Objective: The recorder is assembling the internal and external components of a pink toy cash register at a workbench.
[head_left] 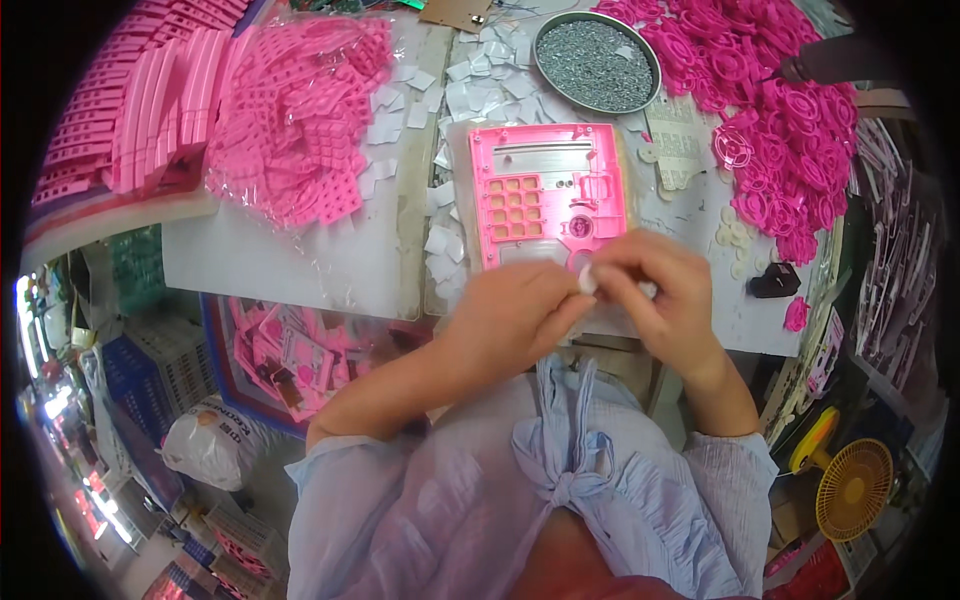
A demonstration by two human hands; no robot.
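Over the near edge of a pink plastic housing (610,150), both my hands come together with bent fingers. A small white piece (587,280) sits pinched between the fingertips of my left hand (520,312) and my right hand (665,290); its exact kind is too small to tell. Another bit of white (649,289) shows under my right fingers. The housing lies inner side up, with a pink keypad grid (515,208) set in its left half and a round part (580,227) at lower right. My hands hide its near end.
Beyond the housing stands a round tray of small metal screws (600,65). White paper squares (480,95) lie scattered left of it. Bagged pink keypad grids (300,115) fill the left; pink ring-shaped parts (790,150) heap up right, near a black block (775,281). A yellow fan (853,490) stands lower right.
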